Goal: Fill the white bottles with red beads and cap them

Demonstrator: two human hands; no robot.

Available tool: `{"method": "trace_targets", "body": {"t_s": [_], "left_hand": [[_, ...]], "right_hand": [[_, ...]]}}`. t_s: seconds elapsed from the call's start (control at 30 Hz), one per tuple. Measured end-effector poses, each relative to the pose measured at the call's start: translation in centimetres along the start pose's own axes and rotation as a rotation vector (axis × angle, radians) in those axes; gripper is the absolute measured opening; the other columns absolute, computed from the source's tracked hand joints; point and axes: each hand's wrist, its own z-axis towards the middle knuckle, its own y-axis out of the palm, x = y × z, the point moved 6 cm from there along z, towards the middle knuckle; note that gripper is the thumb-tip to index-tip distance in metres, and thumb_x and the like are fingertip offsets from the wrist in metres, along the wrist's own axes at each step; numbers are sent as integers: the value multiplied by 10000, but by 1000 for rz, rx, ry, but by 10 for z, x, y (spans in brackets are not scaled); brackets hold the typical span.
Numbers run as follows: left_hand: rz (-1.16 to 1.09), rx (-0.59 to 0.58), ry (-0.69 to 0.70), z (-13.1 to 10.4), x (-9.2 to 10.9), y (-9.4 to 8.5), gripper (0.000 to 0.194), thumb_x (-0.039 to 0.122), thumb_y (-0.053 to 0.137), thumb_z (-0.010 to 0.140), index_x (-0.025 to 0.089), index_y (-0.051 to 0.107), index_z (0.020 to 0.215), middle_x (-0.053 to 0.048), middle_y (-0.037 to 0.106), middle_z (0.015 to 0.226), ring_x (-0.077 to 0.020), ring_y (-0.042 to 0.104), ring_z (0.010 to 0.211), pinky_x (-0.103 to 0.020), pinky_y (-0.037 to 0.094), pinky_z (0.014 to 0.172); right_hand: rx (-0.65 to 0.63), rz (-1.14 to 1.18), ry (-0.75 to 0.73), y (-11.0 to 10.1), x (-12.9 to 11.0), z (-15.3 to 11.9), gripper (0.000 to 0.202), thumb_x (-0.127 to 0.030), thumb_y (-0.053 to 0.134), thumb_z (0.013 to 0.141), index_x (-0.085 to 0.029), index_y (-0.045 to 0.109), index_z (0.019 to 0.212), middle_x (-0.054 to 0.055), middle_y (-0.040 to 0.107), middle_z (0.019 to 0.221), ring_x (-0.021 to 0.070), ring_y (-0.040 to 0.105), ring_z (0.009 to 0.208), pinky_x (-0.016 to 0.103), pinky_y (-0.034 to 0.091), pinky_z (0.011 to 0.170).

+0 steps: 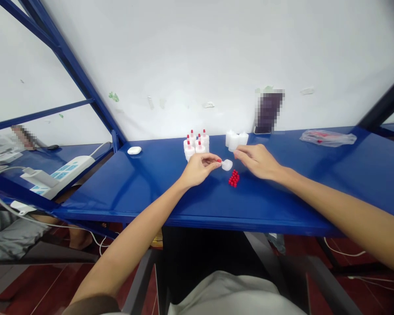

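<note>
My left hand pinches a small red cap between thumb and fingertips. A white translucent piece with a narrow neck and a rounded end extends rightward from those fingertips. Just to its right is my right hand, its fingers bent and bunched. Whatever may be in that grip is hidden. Several loose red caps lie on the table between and below the hands. Behind my left hand stand several white bottles with red-tipped nozzles. White bottles without visible red tips stand behind the gap between my hands.
The blue table meets a white wall. A phone leans there. A plastic bag with red contents lies at right. A white case sits at left. Beyond the blue frame are a power strip and another person's leg.
</note>
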Motion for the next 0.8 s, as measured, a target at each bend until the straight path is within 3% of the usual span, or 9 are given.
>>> {"method": "trace_targets", "body": {"t_s": [0.17,0.27,0.43,0.53,0.7,0.8], "left_hand": [[66,-26,-22,2,-2,0,192,267,719,819,116,742,935,-92,768,891,-163,702,771,-296,549,751],[181,-56,-32,-7,4,-9,170,269,715,820,134,752,916,-82,777,867,-179,721,769,-297,562,727],[527,27,-1,-25,16,-38,80,181,697,796,172,771,825,-37,760,712,-182,709,646,-278,541,614],[587,96,13,-32,21,-44,155,192,710,801,161,775,938,-28,755,702,-173,697,613,-280,546,612],[416,307,166,-40,42,-33,236,253,736,830,149,751,1040,-52,771,823,-164,718,713,-282,589,708],[254,310,337,-42,56,-9,196,285,739,853,155,746,1000,-57,769,887,-139,712,741,-258,597,729]], "right_hand": [[4,32,-14,1,-1,-2,443,-469,379,985,-189,553,689,-7,509,551,138,428,522,310,258,577],[3,63,-84,2,-9,-5,459,-480,374,987,-197,499,648,-17,466,545,128,405,510,307,258,567],[18,90,-156,4,-13,-5,439,-463,389,970,-204,464,624,-22,438,542,121,393,503,301,273,559],[35,158,-147,4,-12,-4,416,-482,410,947,-195,520,666,-20,480,550,126,431,509,295,305,563],[-12,372,-166,6,-23,-9,386,-494,436,941,-178,604,796,-34,486,557,129,452,506,286,351,564],[-102,545,-156,11,-32,-12,441,-483,372,977,-181,587,738,-22,496,557,130,468,518,282,372,568]]}}
